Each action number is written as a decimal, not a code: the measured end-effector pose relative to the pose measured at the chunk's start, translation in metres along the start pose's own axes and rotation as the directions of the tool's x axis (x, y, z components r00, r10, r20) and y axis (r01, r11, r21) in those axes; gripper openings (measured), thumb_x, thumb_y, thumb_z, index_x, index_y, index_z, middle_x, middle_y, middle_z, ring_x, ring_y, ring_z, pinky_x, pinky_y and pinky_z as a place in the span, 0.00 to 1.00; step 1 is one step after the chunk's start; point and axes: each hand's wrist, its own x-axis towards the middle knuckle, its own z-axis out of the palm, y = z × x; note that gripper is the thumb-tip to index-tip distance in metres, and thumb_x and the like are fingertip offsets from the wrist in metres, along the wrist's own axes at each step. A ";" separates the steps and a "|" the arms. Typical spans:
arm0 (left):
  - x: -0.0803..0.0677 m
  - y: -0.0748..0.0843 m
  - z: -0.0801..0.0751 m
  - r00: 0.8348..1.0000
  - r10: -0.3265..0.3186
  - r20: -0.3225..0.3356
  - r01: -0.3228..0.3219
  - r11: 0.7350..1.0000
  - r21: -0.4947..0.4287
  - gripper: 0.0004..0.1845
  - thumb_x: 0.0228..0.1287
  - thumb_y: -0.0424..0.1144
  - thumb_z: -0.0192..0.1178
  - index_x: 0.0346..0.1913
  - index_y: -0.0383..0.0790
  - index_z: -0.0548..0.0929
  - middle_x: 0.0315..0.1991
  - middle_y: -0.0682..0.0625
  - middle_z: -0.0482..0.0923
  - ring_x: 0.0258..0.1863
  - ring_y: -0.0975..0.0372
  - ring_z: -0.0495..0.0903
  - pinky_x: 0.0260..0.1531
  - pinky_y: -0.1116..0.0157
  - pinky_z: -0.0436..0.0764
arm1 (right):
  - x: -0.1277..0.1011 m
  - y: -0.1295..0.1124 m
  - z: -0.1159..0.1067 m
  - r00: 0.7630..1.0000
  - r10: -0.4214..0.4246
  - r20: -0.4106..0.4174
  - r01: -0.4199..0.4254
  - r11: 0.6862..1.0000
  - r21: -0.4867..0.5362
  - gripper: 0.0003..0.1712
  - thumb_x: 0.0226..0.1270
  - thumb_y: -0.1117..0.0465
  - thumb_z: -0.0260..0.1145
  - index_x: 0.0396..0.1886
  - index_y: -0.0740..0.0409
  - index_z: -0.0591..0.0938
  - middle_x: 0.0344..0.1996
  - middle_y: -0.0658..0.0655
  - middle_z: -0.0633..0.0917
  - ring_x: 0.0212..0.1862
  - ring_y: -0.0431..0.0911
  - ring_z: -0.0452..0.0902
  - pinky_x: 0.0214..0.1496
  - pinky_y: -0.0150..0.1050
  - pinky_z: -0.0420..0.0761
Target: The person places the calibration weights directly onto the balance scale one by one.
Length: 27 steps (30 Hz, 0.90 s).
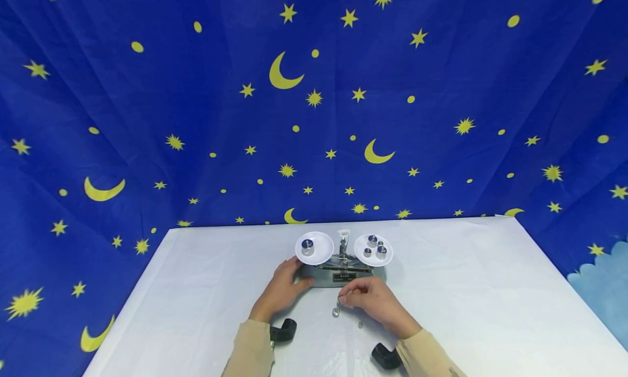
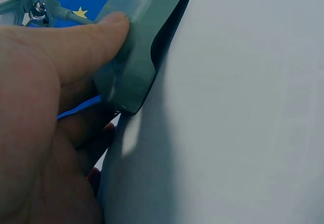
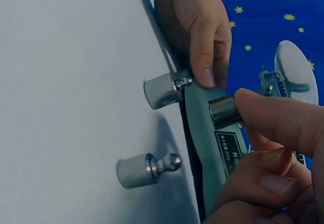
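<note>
**Two hands at a balance scale, one pinching a small weight**

Two bare hands work at a grey balance scale (image 1: 342, 276) on a white table (image 1: 490, 290). The left hand (image 1: 282, 287) grips the scale's base, thumb on top. The right hand (image 1: 375, 299) pinches a small metal weight (image 3: 223, 111) just in front of the base. Two more weights (image 3: 149, 169) stand on the table beside it. Judging by this, a weight is mid-transfer; setting it on a white pan (image 1: 314, 246) would need a gentle, steady placement.
</note>
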 end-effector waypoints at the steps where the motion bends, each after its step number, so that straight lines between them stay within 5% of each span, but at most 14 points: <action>1: 0.000 0.000 0.000 1.000 -0.005 0.000 0.005 1.000 0.001 0.34 0.67 0.43 0.66 0.71 0.33 0.70 0.73 0.39 0.66 0.74 0.46 0.62 0.77 0.46 0.50 | 0.000 0.000 0.000 1.000 -0.006 0.002 0.006 1.000 0.000 0.09 0.57 0.61 0.75 0.37 0.60 0.89 0.27 0.50 0.86 0.30 0.42 0.74 0.33 0.31 0.74; 27: -0.001 0.002 -0.001 1.000 -0.022 0.013 0.022 1.000 0.001 0.34 0.67 0.43 0.65 0.72 0.35 0.70 0.73 0.41 0.66 0.74 0.47 0.61 0.77 0.46 0.50 | -0.007 -0.014 -0.002 0.999 -0.028 0.016 0.028 0.999 0.036 0.11 0.57 0.60 0.76 0.38 0.61 0.89 0.18 0.48 0.76 0.23 0.40 0.66 0.24 0.29 0.68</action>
